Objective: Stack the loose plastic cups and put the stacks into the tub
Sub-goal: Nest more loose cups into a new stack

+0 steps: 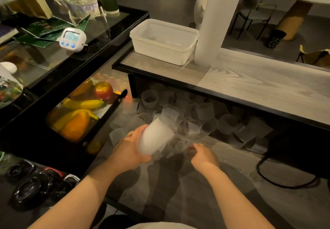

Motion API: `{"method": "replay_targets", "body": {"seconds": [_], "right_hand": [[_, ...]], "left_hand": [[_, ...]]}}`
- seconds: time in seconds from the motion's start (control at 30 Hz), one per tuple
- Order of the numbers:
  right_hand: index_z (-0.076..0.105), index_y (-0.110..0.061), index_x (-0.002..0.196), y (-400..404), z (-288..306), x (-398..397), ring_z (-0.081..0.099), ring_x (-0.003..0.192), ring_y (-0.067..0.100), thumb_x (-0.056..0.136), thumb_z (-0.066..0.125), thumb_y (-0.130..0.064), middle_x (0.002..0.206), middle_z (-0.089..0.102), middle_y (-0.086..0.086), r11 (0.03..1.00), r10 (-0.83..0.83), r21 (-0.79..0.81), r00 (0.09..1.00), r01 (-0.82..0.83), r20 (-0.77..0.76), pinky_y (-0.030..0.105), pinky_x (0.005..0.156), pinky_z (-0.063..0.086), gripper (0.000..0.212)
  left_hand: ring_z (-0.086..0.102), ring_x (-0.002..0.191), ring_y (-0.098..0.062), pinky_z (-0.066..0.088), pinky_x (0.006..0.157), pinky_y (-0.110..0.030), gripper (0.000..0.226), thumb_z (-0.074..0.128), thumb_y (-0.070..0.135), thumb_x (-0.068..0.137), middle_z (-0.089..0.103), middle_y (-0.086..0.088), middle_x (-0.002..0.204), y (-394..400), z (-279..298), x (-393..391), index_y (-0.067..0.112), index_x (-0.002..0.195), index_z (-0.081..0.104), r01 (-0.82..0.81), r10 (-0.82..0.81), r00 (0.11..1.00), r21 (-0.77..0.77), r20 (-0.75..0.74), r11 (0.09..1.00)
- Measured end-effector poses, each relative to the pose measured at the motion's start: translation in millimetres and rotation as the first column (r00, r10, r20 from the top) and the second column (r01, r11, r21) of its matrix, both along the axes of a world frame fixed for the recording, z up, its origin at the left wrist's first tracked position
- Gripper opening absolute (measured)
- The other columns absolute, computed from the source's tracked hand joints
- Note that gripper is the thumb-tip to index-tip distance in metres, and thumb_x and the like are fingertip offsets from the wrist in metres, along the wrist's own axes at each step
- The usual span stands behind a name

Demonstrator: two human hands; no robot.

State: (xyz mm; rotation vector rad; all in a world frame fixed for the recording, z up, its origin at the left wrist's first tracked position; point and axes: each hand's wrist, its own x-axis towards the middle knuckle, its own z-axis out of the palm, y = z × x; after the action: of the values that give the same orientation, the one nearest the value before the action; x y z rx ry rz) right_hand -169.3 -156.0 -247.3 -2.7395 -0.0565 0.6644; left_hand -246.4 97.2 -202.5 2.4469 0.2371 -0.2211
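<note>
Fingers of the left hand (131,150) are wrapping a cup stack (155,137), its long axis tilting far-right; the right hand (202,154), nearer the loose cups (205,120), is blurring, grip unclear.

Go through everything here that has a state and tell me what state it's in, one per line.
Tub: lid off, upright on the shelf.
Stack of cups: nested, tilted, gripped by left hand.
Loose cups: scattered on the floor, unstacked.
Right hand: blurred, fingers curled, grip unclear.
Timer: display lit.

Bare forearms, no sleeves, no rings or watch.
</note>
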Motion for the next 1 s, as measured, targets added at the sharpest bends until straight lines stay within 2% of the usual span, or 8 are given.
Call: {"method": "replay_targets", "body": {"seconds": [0.3, 0.4, 0.5, 0.57, 0.63, 0.8, 0.9, 1.0], "right_hand": [[0.068, -0.03, 0.11, -12, -36, 1, 0.062, 0.106, 0.024, 0.092, 0.046, -0.028, 0.109, 0.069, 0.0, 0.964, 0.139, -0.24, 0.987, -0.115, 0.086, 0.032, 0.093, 0.041, 0.028], [0.069, -0.031, 0.107, -29, -30, -1, 0.06, 0.106, 0.022, 0.094, 0.047, -0.029, 0.111, 0.067, -0.004, 0.988, 0.087, -0.139, 0.978, -0.061, 0.191, 0.034, 0.098, 0.038, 0.026], [0.068, -0.029, 0.1, -42, -19, 2, 0.06, 0.102, 0.021, 0.094, 0.057, -0.029, 0.114, 0.062, -0.004, 0.984, -0.121, 0.15, 0.979, 0.096, 0.166, 0.027, 0.082, 0.042, 0.012], [0.064, -0.027, 0.088, -49, -4, 3, 0.061, 0.093, 0.019, 0.091, 0.063, -0.037, 0.104, 0.062, -0.006, 0.871, -0.342, 0.413, 0.932, 0.265, 0.122, 0.026, 0.074, 0.043, 0.011], [0.066, -0.023, 0.092, -56, 12, 1, 0.063, 0.088, 0.015, 0.09, 0.065, -0.037, 0.093, 0.066, -0.007, 0.649, -0.508, 0.668, 0.861, 0.364, 0.024, 0.021, 0.073, 0.047, 0.014], [0.074, -0.017, 0.085, -68, 41, -1, 0.068, 0.097, 0.02, 0.058, 0.079, -0.065, 0.096, 0.073, 0.009, 0.111, -0.412, 0.923, 0.862, 0.37, -0.296, 0.036, 0.094, 0.052, 0.056], [0.07, -0.008, 0.088, -65, 55, -1, 0.066, 0.096, 0.021, 0.084, 0.07, -0.04, 0.095, 0.071, 0.01, 0.054, -0.341, 0.921, 0.874, 0.386, -0.347, 0.043, 0.1, 0.049, 0.033], [0.066, -0.005, 0.086, -62, 60, 1, 0.063, 0.092, 0.02, 0.09, 0.063, -0.037, 0.089, 0.069, 0.005, 0.201, -0.354, 0.918, 0.899, 0.341, -0.256, 0.048, 0.1, 0.048, 0.033]], "left_hand": [[0.043, 0.123, -0.016, 0.048, 0.1, -0.039, 0.106, 0.083, 0.038, 0.07, 0.036, 0.008, 0.142, -6, -1, 7, 0.045, 0.148, 0.011, 0.049, -0.049, 0.999, 0.028, -0.004, 0.998], [0.041, 0.126, -0.016, 0.047, 0.099, -0.037, 0.106, 0.082, 0.036, 0.072, 0.035, 0.008, 0.14, -11, -5, 9, 0.045, 0.148, 0.01, 0.084, -0.083, 0.996, 0.02, -0.044, 0.996], [0.041, 0.119, -0.014, 0.046, 0.091, -0.03, 0.107, 0.082, 0.036, 0.07, 0.036, 0.009, 0.137, -18, -10, 12, 0.049, 0.147, 0.009, 0.112, -0.114, 0.99, -0.038, -0.087, 0.993], [0.043, 0.116, -0.014, 0.045, 0.089, -0.03, 0.109, 0.082, 0.036, 0.067, 0.037, 0.009, 0.133, -25, -13, 18, 0.049, 0.146, 0.009, 0.121, -0.124, 0.986, -0.038, -0.112, 0.992], [0.047, 0.114, -0.016, 0.046, 0.09, -0.032, 0.109, 0.082, 0.036, 0.065, 0.04, 0.007, 0.13, -34, -11, 26, 0.046, 0.148, 0.011, 0.146, -0.146, 0.981, -0.011, -0.129, 0.989], [0.053, 0.112, -0.019, 0.051, 0.092, -0.036, 0.109, 0.083, 0.036, 0.062, 0.042, 0.005, 0.135, -56, 0, 41, 0.04, 0.149, 0.018, 0.233, -0.229, 0.968, 0.033, -0.103, 0.972], [0.054, 0.111, -0.015, 0.054, 0.091, -0.038, 0.108, 0.083, 0.039, 0.06, 0.043, 0.009, 0.132, -65, 7, 45, 0.044, 0.147, 0.019, 0.275, -0.274, 0.959, 0.01, -0.071, 0.961], [0.052, 0.107, -0.01, 0.055, 0.087, -0.034, 0.108, 0.084, 0.038, 0.059, 0.043, 0.014, 0.126, -70, 14, 51, 0.047, 0.145, 0.019, 0.292, -0.292, 0.955, -0.019, -0.054, 0.956]]}}
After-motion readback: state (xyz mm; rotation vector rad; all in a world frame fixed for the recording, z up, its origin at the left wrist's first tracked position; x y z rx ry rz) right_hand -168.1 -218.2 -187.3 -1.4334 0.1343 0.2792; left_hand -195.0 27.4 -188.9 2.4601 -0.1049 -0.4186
